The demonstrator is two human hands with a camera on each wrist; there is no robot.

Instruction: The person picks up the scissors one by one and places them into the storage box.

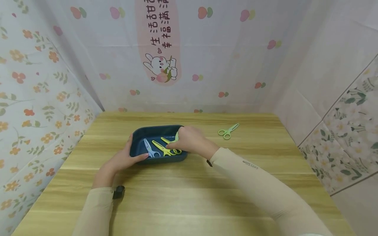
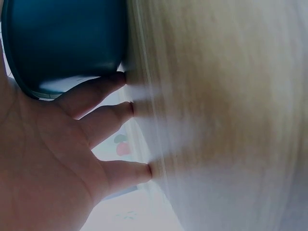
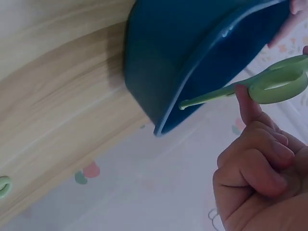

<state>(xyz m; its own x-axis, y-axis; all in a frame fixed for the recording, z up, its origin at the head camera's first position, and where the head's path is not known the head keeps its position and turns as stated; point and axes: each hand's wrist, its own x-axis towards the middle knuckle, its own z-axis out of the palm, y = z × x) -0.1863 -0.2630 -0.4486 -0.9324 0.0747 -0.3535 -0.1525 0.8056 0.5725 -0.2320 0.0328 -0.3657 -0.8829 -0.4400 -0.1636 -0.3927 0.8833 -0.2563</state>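
A dark blue plastic box [image 1: 160, 160] stands on the table with a pair of light blue scissors [image 1: 150, 150] and a pair of yellow scissors [image 1: 163, 149] lying in it. My left hand [image 1: 125, 159] holds the box at its near left corner, thumb over the near rim. In the left wrist view, other fingers of that hand reach down beside the box to the tabletop. Over the box's right end, my right hand [image 1: 190, 141] pinches green scissors [image 3: 260, 79] near the handle loops, their tip pointing into the box. In the head view that hand hides part of them.
Another pair of light green scissors [image 1: 227, 133] lies on the wooden table [image 1: 183, 200] to the right of the box. Patterned cloth [image 1: 224, 59] hangs behind the table and along both sides.
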